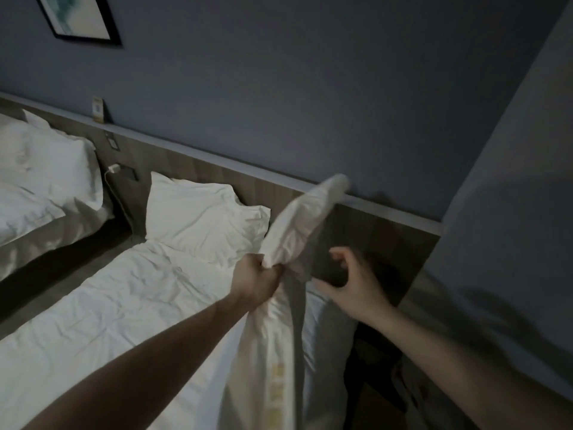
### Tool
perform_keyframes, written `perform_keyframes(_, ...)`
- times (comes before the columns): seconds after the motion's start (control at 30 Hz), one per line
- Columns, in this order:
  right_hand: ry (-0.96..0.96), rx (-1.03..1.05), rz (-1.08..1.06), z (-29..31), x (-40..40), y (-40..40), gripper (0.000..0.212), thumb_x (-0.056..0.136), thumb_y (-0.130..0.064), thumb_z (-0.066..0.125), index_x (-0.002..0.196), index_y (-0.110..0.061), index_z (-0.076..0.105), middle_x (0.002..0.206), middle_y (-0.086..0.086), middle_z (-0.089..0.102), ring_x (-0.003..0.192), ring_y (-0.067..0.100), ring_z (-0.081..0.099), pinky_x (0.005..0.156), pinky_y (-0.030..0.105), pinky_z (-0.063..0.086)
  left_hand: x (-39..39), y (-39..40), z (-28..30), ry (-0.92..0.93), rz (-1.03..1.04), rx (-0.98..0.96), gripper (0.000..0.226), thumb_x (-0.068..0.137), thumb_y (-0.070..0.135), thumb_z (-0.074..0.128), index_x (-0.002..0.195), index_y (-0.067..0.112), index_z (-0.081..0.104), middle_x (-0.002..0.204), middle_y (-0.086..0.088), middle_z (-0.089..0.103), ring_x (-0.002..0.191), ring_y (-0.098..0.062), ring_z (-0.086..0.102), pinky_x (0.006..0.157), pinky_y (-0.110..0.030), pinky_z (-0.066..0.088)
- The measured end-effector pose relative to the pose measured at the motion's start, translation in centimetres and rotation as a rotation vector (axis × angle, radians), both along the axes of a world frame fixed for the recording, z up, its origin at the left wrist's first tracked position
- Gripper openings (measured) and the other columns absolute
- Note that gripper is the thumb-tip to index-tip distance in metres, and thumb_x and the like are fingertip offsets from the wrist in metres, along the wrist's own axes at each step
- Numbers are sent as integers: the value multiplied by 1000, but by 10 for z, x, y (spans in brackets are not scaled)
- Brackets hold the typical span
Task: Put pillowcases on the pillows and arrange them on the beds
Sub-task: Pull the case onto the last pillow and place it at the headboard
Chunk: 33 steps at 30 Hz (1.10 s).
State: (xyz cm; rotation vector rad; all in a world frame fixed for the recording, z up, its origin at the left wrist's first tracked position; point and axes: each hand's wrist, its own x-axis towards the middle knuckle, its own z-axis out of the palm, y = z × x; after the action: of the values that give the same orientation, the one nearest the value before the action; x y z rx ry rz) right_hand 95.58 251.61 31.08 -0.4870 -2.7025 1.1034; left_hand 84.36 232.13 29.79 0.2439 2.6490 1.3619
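My left hand (259, 279) grips a white pillow (297, 225) by its bunched middle, holding it up over the near bed (93, 330). The pillow's upper end sticks up toward the headboard and its lower part hangs down in front of me, with a yellow-printed edge. My right hand (350, 282) hovers just right of the pillow, fingers spread and curved, holding nothing. A cased white pillow (201, 218) lies at the head of the near bed. Another white pillow (59, 169) lies on the far bed at the left.
A wooden headboard panel (372, 231) runs along the blue-grey wall. Between the beds, a white charger (114, 169) is plugged into a socket. A framed picture (80, 17) hangs at the top left. A dark gap with the floor lies right of the near bed.
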Motion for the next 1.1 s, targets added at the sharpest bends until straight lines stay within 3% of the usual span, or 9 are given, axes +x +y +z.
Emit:
perform_keyframes(0.07,-276,-330,84,1,9,-23,88,67,-61,86,140,-29,49,138,-7,56,118,7,57,103,28,48,-2,2,-3,-35,122,23,32,82,33,70,61,9,68,53,1,67,57,-18,69,52,-26,47)
perform_keyframes(0.2,-583,-92,307,8,12,-49,126,59,-75,83,160,-32,22,155,-16,42,137,9,46,97,21,43,-7,6,-18,-159,225,67,37,80,40,65,67,6,73,61,-8,72,65,-28,72,64,-34,59)
perform_keyframes(0.33,-457,408,198,-12,-15,-34,65,85,-50,72,140,-27,47,136,4,60,122,29,61,85,35,47,-12,22,-28,-232,230,66,41,84,40,67,65,5,69,56,-8,71,66,-27,72,74,-38,63)
perform_keyframes(0.47,-337,394,25,-39,-36,17,9,85,-41,61,86,-32,59,93,-4,71,91,27,70,74,38,56,-30,45,-39,-305,61,87,42,90,40,66,71,3,75,60,-6,75,67,-27,76,77,-40,65)
perform_keyframes(0.6,-202,350,7,-58,-46,56,11,86,-33,61,78,-26,58,70,-5,66,72,22,67,61,40,55,-71,46,-50,-308,-121,60,48,91,52,71,76,8,80,73,-5,80,80,-32,78,69,-36,65)
perform_keyframes(0.73,-170,257,90,-81,-72,89,11,91,-33,63,96,-31,73,82,-10,75,75,11,67,64,36,55,-136,26,-62,50,-98,-208,27,77,43,79,90,24,65,104,-3,71,92,-32,71,83,-39,57)
perform_keyframes(0.9,-208,119,41,-122,-94,128,16,94,-35,63,83,-28,72,72,-11,71,69,5,66,60,33,51,-192,51,-101,61,-540,-654,97,73,26,74,159,34,29,167,5,28,124,-32,63,93,-33,50)
perform_keyframes(1.0,-176,36,67,-139,-103,147,15,93,-41,65,97,-33,78,75,-15,73,70,3,69,57,31,53,-208,87,-138,56,-641,-773,99,83,28,71,164,34,16,172,7,21,134,-34,56,102,-38,49)
perform_keyframes(1.1,-98,17,133,-151,-117,165,17,91,-32,70,104,-29,81,86,-10,78,79,3,73,66,35,59,-225,117,-146,125,-586,-847,67,87,36,61,152,32,45,154,-2,50,126,-33,61,98,-40,52)
